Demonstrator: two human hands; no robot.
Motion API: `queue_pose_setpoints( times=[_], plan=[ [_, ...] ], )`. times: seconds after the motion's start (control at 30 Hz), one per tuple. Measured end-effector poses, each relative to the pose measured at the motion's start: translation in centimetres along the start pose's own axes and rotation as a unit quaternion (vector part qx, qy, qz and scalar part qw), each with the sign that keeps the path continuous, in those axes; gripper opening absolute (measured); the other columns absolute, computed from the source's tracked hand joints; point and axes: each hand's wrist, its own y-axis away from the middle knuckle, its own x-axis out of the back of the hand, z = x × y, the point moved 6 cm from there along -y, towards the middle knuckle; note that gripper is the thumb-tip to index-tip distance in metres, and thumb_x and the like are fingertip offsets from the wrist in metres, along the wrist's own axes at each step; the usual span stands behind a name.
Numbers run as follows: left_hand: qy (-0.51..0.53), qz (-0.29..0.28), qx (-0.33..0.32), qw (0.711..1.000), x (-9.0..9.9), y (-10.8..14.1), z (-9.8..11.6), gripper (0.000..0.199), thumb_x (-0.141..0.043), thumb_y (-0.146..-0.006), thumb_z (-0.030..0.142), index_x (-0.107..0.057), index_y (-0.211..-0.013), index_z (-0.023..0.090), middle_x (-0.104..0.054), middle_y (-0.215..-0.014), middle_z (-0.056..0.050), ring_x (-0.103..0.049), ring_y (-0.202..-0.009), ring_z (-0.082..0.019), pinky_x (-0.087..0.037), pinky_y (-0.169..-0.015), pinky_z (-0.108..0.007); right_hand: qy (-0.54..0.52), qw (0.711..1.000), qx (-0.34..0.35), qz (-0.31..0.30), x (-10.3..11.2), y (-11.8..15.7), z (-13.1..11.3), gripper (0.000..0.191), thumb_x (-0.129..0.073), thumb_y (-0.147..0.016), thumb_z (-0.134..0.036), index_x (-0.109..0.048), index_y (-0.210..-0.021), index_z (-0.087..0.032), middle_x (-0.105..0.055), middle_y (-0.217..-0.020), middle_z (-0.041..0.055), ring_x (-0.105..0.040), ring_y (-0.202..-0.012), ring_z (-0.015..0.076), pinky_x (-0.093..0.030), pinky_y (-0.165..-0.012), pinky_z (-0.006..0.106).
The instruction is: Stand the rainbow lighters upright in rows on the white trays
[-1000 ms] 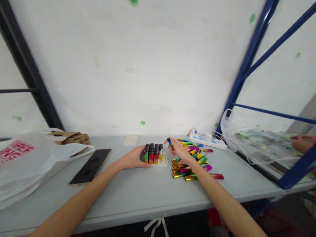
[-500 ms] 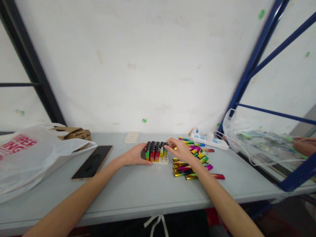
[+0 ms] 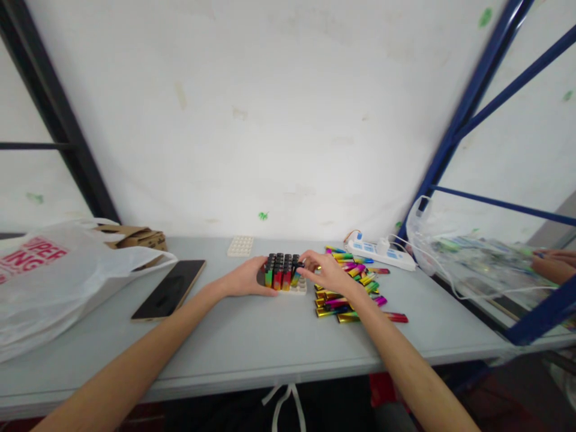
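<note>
Rows of lighters (image 3: 278,277) with black tops and shiny coloured bodies stand upright in a white tray (image 3: 302,289), whose right side shows bare slots. My left hand (image 3: 248,278) is curved round the left end of the tray, thumb at the front and fingers behind, closed against the lighters. At the right end of the rows, my right hand (image 3: 324,271) pinches a tilted lighter (image 3: 296,276) by its dark top. Under and beside my right forearm lies a loose pile of metallic lighters (image 3: 333,303), pointing in mixed directions.
A second white slotted tray (image 3: 240,246) lies near the wall. On the left are a phone (image 3: 170,290), a white plastic bag (image 3: 67,282) and cardboard (image 3: 143,238). A power strip (image 3: 382,254) with cables sits back right, by a blue frame post (image 3: 454,132). Another person's hand (image 3: 555,264) shows far right.
My right hand has shifted slightly left, and the lighter at its fingertips now leans. My left hand stays at the tray. The whole view has tipped slightly.
</note>
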Motion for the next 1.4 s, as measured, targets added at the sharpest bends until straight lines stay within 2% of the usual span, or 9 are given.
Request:
queue_pose_setpoints(
  times=[0.27, 0.47, 0.93, 1.4],
  plan=[
    [-0.005, -0.007, 0.012, 1.000, 0.07, 0.11, 0.13, 0.074, -0.084, -0.063, 0.062, -0.063, -0.118, 0.017, -0.070, -0.115, -0.011, -0.066, -0.102, -0.033, -0.052, -0.088, -0.041, -0.005, 1.000, 0.004, -0.019, 0.23, -0.02, -0.25, 0.024, -0.061, -0.096, -0.038, -0.063, -0.113, -0.022, -0.067, -0.073, -0.0011, -0.062, -0.065, 0.0157, -0.050, -0.065, 0.026],
    [0.001, -0.001, 0.006, 1.000, 0.14, 0.15, 0.27, 0.074, -0.084, -0.062, 0.062, -0.063, -0.117, 0.018, -0.071, -0.115, -0.010, -0.066, -0.103, -0.034, -0.052, -0.088, -0.041, -0.010, 1.000, -0.005, -0.019, 0.56, -0.03, 0.03, 0.024, -0.063, -0.095, -0.038, -0.067, -0.111, -0.021, -0.069, -0.073, -0.0001, -0.064, -0.066, 0.0164, -0.052, -0.066, 0.027],
    [0.006, -0.002, 0.003, 1.000, 0.14, 0.11, 0.29, 0.073, -0.085, -0.062, 0.061, -0.064, -0.117, 0.018, -0.071, -0.114, -0.010, -0.066, -0.101, -0.033, -0.052, -0.088, -0.041, -0.004, 1.000, 0.002, 0.005, 0.35, -0.20, 0.31, 0.027, -0.063, -0.095, -0.038, -0.067, -0.115, -0.021, -0.070, -0.074, 0.0001, -0.065, -0.065, 0.0160, -0.053, -0.067, 0.027],
    [0.000, -0.001, 0.011, 1.000, 0.10, 0.06, 0.21, 0.072, -0.085, -0.062, 0.061, -0.064, -0.115, 0.017, -0.071, -0.114, -0.011, -0.067, -0.102, -0.034, -0.052, -0.088, -0.042, -0.008, 1.000, 0.006, 0.023, 0.21, -0.16, -0.33, 0.025, -0.063, -0.095, -0.040, -0.068, -0.110, -0.021, -0.069, -0.074, 0.0005, -0.063, -0.064, 0.0153, -0.052, -0.066, 0.027]
  ],
)
